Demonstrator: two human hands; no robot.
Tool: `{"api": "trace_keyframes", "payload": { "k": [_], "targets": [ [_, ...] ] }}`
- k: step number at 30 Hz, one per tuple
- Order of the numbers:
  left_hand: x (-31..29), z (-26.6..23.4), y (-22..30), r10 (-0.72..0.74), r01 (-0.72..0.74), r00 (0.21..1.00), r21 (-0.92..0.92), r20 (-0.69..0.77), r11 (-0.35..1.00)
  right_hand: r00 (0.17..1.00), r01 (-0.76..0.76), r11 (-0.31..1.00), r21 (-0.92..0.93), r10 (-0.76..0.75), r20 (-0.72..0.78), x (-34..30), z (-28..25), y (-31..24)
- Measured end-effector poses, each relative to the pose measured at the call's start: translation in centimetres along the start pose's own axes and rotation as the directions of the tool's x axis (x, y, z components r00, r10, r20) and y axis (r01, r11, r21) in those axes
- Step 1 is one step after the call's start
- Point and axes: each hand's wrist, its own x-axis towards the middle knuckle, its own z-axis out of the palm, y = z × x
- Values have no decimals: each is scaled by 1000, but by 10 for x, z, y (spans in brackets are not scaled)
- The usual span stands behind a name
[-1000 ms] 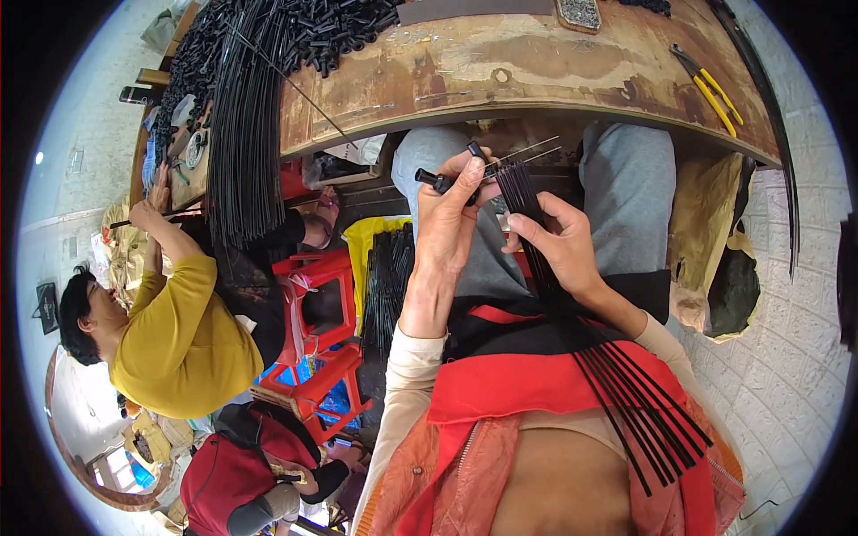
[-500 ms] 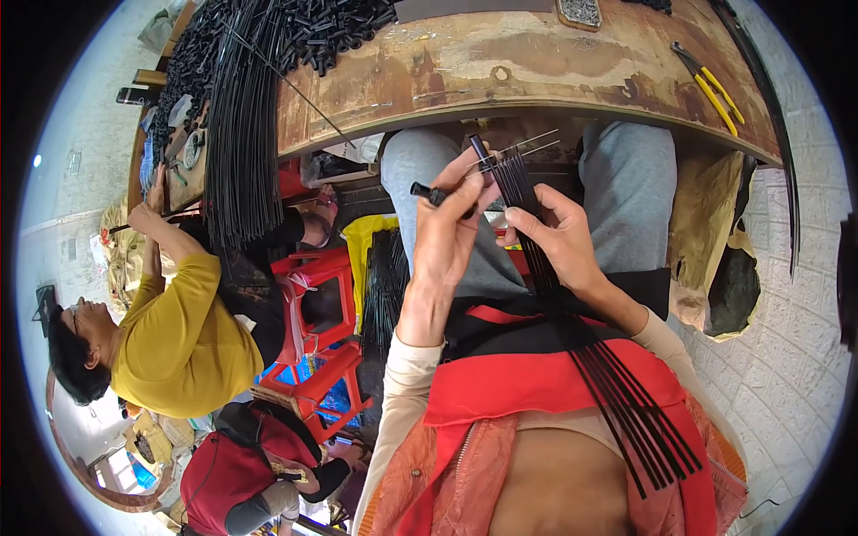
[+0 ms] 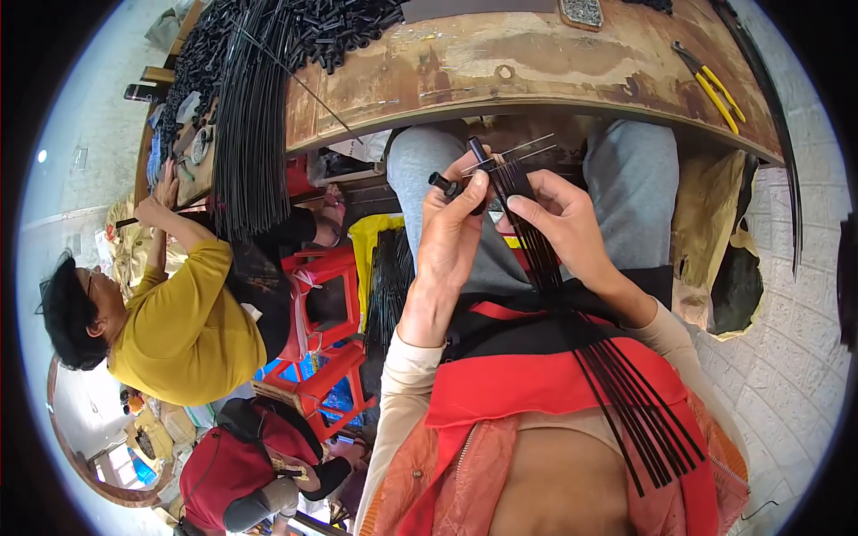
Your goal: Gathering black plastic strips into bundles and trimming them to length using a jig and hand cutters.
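My left hand (image 3: 451, 228) is closed around a short black tube (image 3: 444, 185), with its thumb and fingertips pinching near a second black tube (image 3: 480, 152). Two thin metal wires (image 3: 523, 154) stick out to the right from that second piece. A fan of thin black rods (image 3: 527, 228), resembling umbrella ribs, hangs from it. These rods run down across my lap, and their lower ends (image 3: 639, 420) spread over my red apron (image 3: 509, 389). My right hand (image 3: 567, 223) grips the rods near their top, thumb on the left side; some fingertips are hidden behind them.
Ahead is a worn wooden table (image 3: 465, 71) bearing a heap of black tubes (image 3: 331, 31), a long rod bundle (image 3: 250, 134), yellow-handled pliers (image 3: 710, 85) and a small tray (image 3: 581, 13). Red stools (image 3: 326, 313) stand left; a co-worker in yellow (image 3: 188, 330) sits beyond.
My right thumb has shifted slightly, and both hands stay at the top of the rods. The co-worker's hands have moved a little. The whole view has shifted slightly.
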Motion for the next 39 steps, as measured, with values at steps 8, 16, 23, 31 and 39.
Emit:
{"api": "trace_keyframes", "payload": {
  "k": [8,16,23,31,39],
  "targets": [
    [-4,2,2,-49,50,998,-18,33,999,987,-97,991,97,83,140,8,-11,-2],
    [3,-16,-4,-176,171,976,49,131,984,991,-65,995,77,56,118,6,-11,-2],
    [2,-2,2,-159,157,976,22,152,987,957,-200,940,277,127,260,14,-19,0],
    [-4,1,-7,-81,80,989,16,125,997,950,-208,961,184,153,274,10,-17,-7],
    [19,10,30,214,-247,950,124,229,961,962,-136,978,156,93,256,8,-12,-7]
  ]
}}
